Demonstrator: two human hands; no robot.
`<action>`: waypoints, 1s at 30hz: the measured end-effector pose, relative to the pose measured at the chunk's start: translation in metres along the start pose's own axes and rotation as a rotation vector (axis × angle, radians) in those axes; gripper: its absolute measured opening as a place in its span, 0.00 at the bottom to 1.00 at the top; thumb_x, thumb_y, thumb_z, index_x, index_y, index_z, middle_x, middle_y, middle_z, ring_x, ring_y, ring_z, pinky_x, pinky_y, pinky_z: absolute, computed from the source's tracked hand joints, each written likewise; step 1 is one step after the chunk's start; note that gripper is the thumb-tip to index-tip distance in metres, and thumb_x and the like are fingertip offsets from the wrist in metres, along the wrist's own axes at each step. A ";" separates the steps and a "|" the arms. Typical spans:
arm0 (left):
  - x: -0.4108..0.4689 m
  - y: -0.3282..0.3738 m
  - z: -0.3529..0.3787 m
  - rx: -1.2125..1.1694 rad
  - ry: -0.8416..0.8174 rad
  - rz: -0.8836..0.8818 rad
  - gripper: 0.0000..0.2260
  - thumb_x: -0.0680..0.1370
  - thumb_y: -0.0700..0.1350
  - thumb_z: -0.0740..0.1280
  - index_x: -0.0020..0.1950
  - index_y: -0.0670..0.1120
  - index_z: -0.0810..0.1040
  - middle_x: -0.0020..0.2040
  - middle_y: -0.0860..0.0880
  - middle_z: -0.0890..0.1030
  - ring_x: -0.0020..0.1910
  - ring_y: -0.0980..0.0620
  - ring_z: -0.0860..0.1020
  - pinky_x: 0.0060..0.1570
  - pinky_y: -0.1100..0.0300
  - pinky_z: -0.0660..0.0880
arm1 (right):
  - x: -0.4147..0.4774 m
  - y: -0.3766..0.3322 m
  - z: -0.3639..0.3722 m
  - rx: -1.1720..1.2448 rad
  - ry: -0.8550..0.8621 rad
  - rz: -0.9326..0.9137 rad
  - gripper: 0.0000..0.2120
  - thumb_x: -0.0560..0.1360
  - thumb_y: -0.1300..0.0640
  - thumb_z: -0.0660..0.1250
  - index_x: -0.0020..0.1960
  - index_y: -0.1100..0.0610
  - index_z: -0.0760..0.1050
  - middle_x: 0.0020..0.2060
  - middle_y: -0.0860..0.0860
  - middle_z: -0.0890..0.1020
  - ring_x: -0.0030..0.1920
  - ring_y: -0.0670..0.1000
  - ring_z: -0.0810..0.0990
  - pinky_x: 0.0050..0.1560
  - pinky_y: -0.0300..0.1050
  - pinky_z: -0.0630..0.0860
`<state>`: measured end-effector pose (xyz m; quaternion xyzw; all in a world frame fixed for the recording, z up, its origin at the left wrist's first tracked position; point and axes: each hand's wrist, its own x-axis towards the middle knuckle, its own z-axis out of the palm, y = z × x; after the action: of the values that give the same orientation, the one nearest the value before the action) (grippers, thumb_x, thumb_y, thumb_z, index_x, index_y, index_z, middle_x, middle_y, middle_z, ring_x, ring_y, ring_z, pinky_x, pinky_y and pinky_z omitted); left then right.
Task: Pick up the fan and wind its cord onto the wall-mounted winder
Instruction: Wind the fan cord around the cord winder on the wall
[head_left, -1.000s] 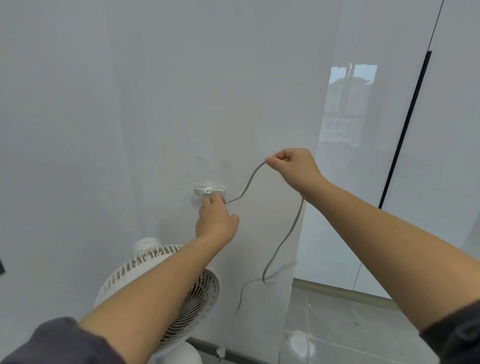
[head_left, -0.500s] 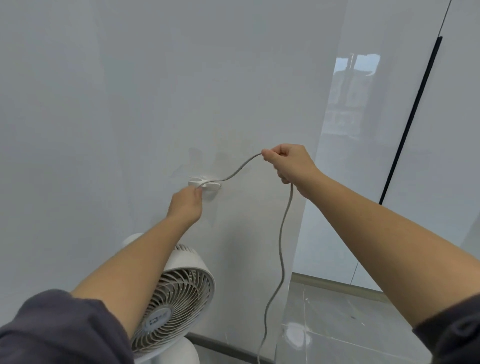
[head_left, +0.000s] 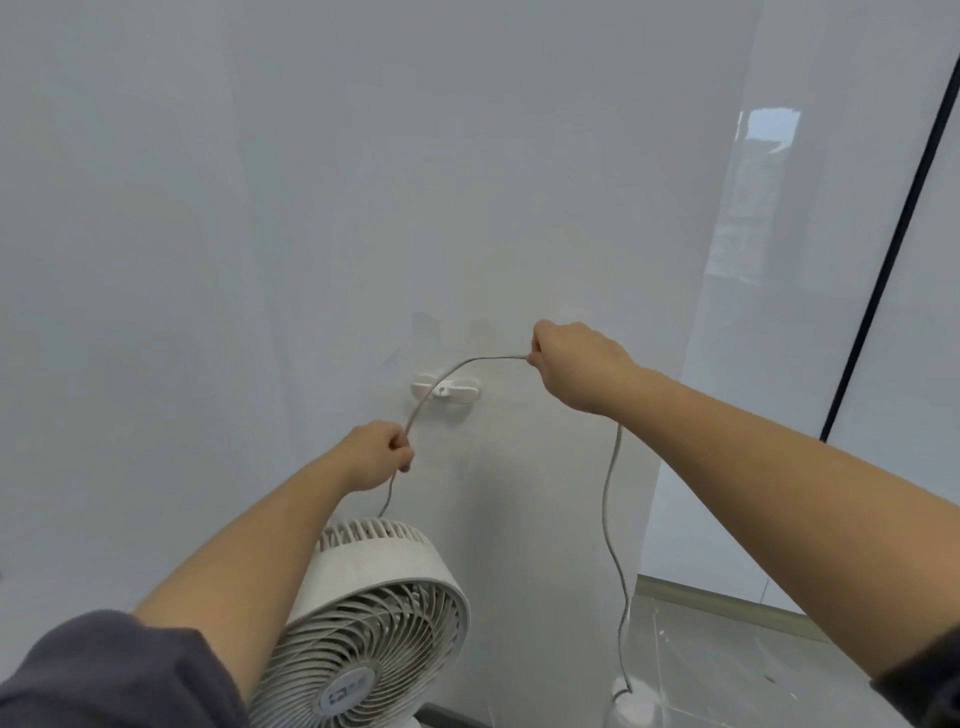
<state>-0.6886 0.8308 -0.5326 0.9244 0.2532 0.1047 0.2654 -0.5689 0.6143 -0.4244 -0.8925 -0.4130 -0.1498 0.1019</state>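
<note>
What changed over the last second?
Left hand came off the winder, dropped below-left of it and now grips the cord, which arcs across the winder to the right hand. Unchanged: right hand pinches the cord, slack hangs below it, fan stays below the winder.

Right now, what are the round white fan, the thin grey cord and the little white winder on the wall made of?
Round white fan: likely hard matte plastic; its thin grille ribs look moulded. Thin grey cord: probably rubber-coated wire; it bends in soft curves. Little white winder: seemingly smooth plastic, but too small to be sure.
</note>
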 end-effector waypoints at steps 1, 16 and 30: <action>0.003 -0.007 0.004 0.056 -0.050 -0.022 0.06 0.77 0.42 0.63 0.41 0.45 0.76 0.49 0.48 0.84 0.49 0.48 0.79 0.48 0.58 0.73 | 0.003 -0.002 0.005 0.045 0.010 0.001 0.05 0.82 0.58 0.55 0.52 0.59 0.67 0.44 0.56 0.76 0.40 0.57 0.73 0.36 0.47 0.66; 0.066 -0.065 0.024 -0.018 -0.005 -0.278 0.15 0.82 0.43 0.57 0.45 0.38 0.80 0.47 0.40 0.83 0.44 0.45 0.80 0.46 0.58 0.75 | 0.058 -0.009 0.073 0.966 -0.006 0.140 0.11 0.73 0.47 0.66 0.39 0.54 0.75 0.27 0.45 0.74 0.27 0.48 0.72 0.27 0.41 0.69; 0.115 -0.035 0.035 0.107 0.184 -0.554 0.15 0.80 0.42 0.54 0.62 0.44 0.75 0.57 0.45 0.79 0.55 0.46 0.79 0.49 0.57 0.73 | 0.082 0.004 0.119 0.361 0.226 0.162 0.20 0.75 0.49 0.62 0.27 0.55 0.64 0.24 0.49 0.71 0.28 0.51 0.70 0.29 0.42 0.65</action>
<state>-0.5945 0.9015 -0.5740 0.8193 0.5242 0.0981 0.2105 -0.4937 0.7057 -0.5067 -0.8676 -0.3459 -0.1641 0.3172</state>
